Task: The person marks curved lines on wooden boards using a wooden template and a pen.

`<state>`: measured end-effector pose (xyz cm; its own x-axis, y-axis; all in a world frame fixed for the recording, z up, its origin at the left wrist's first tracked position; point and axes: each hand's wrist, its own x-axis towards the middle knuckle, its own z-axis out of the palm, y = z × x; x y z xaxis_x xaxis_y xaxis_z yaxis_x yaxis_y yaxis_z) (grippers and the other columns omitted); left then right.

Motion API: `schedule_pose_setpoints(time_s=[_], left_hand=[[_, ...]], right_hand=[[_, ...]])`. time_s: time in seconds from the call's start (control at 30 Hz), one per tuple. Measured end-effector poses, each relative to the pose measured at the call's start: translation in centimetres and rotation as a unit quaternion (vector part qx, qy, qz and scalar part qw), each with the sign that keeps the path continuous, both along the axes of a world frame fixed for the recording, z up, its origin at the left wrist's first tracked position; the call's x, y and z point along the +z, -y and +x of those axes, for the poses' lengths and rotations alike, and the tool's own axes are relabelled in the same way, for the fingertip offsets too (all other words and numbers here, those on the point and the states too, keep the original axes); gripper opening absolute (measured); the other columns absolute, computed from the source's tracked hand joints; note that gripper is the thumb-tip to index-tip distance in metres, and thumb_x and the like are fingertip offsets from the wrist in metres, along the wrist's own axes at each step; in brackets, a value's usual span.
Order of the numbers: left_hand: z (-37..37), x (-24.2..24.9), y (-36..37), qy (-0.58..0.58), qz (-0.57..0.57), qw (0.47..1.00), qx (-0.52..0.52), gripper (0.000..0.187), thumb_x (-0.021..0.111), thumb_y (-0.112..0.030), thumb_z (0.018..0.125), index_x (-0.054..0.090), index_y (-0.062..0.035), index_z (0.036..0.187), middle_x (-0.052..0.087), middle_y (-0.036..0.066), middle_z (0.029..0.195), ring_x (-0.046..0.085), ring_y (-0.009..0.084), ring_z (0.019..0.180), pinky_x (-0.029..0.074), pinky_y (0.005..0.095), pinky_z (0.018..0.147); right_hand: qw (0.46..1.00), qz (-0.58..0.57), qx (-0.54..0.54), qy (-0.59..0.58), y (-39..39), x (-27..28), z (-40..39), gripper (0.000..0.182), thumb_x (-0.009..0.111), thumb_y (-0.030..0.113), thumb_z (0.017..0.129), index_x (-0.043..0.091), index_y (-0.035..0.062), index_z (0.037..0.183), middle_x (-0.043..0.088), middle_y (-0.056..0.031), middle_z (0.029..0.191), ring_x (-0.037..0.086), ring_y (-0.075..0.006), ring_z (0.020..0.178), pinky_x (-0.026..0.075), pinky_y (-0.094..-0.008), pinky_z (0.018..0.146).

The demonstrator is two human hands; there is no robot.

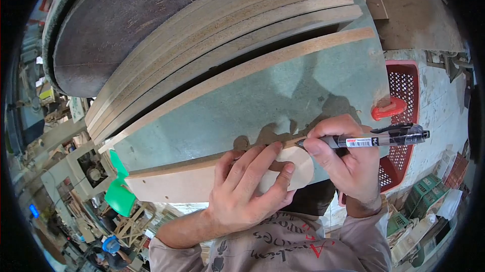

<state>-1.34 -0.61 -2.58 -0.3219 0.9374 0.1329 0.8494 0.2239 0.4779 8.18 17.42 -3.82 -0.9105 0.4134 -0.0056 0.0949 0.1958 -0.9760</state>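
My right hand (348, 163) grips a pen (364, 140) with a black clip and a white label. Its tip touches or nearly touches the far edge of a pale wooden board (174, 185) along the near side of the green tabletop (202, 125). A round, light wooden piece (301, 166) lies on the right end of this board. My left hand (250, 186) holds the round piece down, thumb on its face and fingertips at the board's far edge. The fingers partly cover both pieces.
Beyond the hands, several curved wooden strips (227, 32) line the tabletop's far side, beside a large dark disc (121, 29). A red clamp-like part (389, 108) sits at the right edge, above a red basket (415, 90). A green plastic object (120, 198) is lower left.
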Motion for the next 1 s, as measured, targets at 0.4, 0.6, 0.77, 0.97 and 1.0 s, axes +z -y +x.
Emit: schedule_pose_setpoints(time_s=[0.4, 0.6, 0.77, 0.97, 1.0], left_hand=[[0.1, 0.1, -0.1, -0.004, -0.008, 1.000, 0.005, 0.052, 0.083, -0.028, 0.062, 0.063, -0.0136, 0.108, 0.059, 0.017, 0.119, 0.061, 0.0310, 0.097, 0.046, 0.0448, 0.078], [0.4, 0.0, 0.0, -0.018, -0.018, 0.999, 0.021, 0.043, 0.077, -0.032, 0.068, 0.063, -0.0176, 0.107, 0.058, 0.013, 0.123, 0.059, 0.0259, 0.102, 0.046, 0.0425, 0.081], [0.4, -0.1, 0.0, -0.027, -0.012, 0.999, 0.023, 0.045, 0.079, -0.031, 0.067, 0.063, -0.0177, 0.107, 0.058, 0.013, 0.122, 0.060, 0.0260, 0.102, 0.046, 0.0418, 0.081], [0.4, -0.1, -0.1, -0.020, -0.003, 1.000, 0.022, 0.047, 0.080, -0.030, 0.066, 0.063, -0.0177, 0.107, 0.059, 0.013, 0.121, 0.060, 0.0265, 0.102, 0.046, 0.0418, 0.080], [0.4, -0.2, -0.1, -0.023, -0.001, 0.999, 0.023, 0.047, 0.080, -0.030, 0.065, 0.063, -0.0177, 0.107, 0.058, 0.013, 0.121, 0.060, 0.0267, 0.102, 0.046, 0.0420, 0.080]], right_hand=[[0.998, -0.049, -0.037, 0.011, 0.1, 0.2, 0.3, 0.009, 0.068, 0.005, 0.086, 0.060, 0.0022, 0.086, 0.062, -0.0047, 0.075, 0.055, -0.0087, 0.061, 0.042, -0.0243, 0.055], [0.999, -0.011, -0.004, 0.029, -0.2, 0.4, 0.0, 0.011, 0.070, 0.005, 0.085, 0.060, 0.0026, 0.086, 0.062, -0.0048, 0.070, 0.056, -0.0086, 0.057, 0.042, -0.0249, 0.051], [0.999, 0.010, -0.042, 0.018, 0.1, 0.4, 1.2, 0.010, 0.069, 0.005, 0.085, 0.059, 0.0029, 0.085, 0.061, -0.0040, 0.067, 0.055, -0.0088, 0.054, 0.041, -0.0251, 0.049], [0.997, -0.036, -0.061, 0.009, 0.2, 0.4, 2.4, 0.012, 0.069, 0.008, 0.087, 0.058, 0.0037, 0.089, 0.060, -0.0070, 0.070, 0.057, -0.0122, 0.054, 0.042, -0.0272, 0.048], [0.995, -0.066, -0.070, 0.003, 0.3, 0.3, 2.3, 0.012, 0.069, 0.008, 0.087, 0.058, 0.0037, 0.090, 0.059, -0.0072, 0.070, 0.056, -0.0118, 0.054, 0.042, -0.0272, 0.048]])
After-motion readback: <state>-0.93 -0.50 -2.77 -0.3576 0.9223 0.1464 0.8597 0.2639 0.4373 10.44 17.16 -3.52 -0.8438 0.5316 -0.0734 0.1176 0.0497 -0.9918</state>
